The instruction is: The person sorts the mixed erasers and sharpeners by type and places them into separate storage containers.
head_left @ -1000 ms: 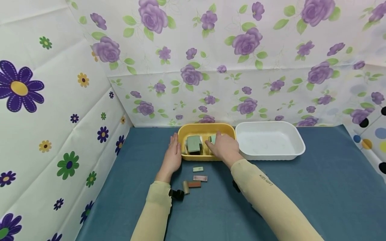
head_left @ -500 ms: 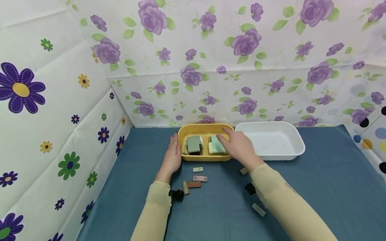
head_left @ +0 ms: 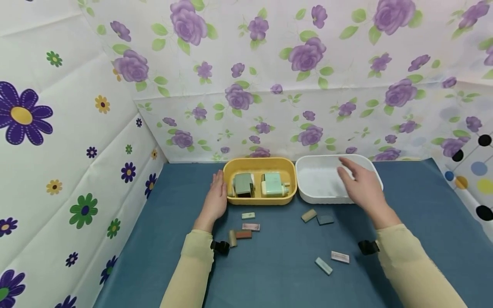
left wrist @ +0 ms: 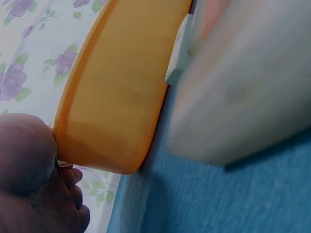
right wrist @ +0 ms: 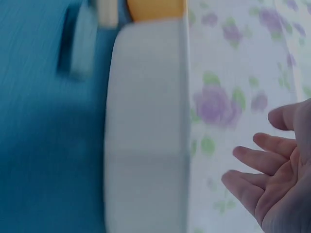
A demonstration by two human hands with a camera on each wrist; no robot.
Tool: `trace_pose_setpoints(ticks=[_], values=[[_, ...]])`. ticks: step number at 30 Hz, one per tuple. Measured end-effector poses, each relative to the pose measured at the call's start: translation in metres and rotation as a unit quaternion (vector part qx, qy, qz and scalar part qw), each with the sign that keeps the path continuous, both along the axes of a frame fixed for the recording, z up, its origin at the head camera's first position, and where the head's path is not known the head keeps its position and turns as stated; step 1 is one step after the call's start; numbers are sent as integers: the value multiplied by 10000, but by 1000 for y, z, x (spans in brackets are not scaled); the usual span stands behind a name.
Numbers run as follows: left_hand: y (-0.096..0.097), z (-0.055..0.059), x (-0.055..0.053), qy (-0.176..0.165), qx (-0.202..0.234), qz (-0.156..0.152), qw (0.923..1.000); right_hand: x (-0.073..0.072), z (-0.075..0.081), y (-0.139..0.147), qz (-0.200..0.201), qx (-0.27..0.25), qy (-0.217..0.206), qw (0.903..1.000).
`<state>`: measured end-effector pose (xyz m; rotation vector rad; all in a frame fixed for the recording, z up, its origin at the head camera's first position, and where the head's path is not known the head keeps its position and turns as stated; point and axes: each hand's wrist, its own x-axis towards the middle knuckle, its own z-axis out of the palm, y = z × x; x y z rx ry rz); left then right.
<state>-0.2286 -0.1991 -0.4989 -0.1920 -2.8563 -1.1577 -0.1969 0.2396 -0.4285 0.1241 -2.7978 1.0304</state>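
Observation:
My left hand (head_left: 213,199) rests its straight fingers along the left outer wall of a yellow tray (head_left: 259,202). In the left wrist view, the thumb and curved fingertips lie at the tray's end wall (left wrist: 109,107). Inside the tray sit two boxy green devices, a darker one (head_left: 242,184) on the left and a mint one (head_left: 272,182) with a small knob on its right side. Over the right part of a white tray (head_left: 319,182), my right hand (head_left: 363,188) is held up with fingers spread and nothing in it. The right wrist view shows its relaxed fingers (right wrist: 257,158) apart.
Small eraser-like blocks lie on the blue cloth: a pale green one (head_left: 248,215), a pink one (head_left: 251,227), an orange-brown one (head_left: 243,234) and others. To the right are a tan block (head_left: 309,215) and a dark block (head_left: 325,220). Flowered sheets (head_left: 239,96) stand behind.
My right hand has let go of the mint device in the yellow tray and moved right, over the white tray. The blocks its arm covered now show. My left hand stays at the tray.

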Motion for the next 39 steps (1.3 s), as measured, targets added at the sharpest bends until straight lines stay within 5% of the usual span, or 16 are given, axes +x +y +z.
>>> trace_pose_setpoints(ticks=[8, 17, 28, 33, 39], values=[[-1, 4, 1, 3, -401, 1, 9992, 3, -28, 62, -735, -394, -177, 9964], [1, 4, -1, 161, -502, 68, 9986, -9, -48, 90, -541, 18, -957, 9939], [-4, 5, 6, 320, -36, 130, 9994, -15, -62, 94, -506, 545, -902, 9931], [-11, 6, 16, 451, 37, 92, 9989, -17, -61, 92, -499, 930, -845, 9908], [-24, 14, 40, 576, -44, -54, 9983, -16, -58, 89, -570, 1104, -954, 9877]])
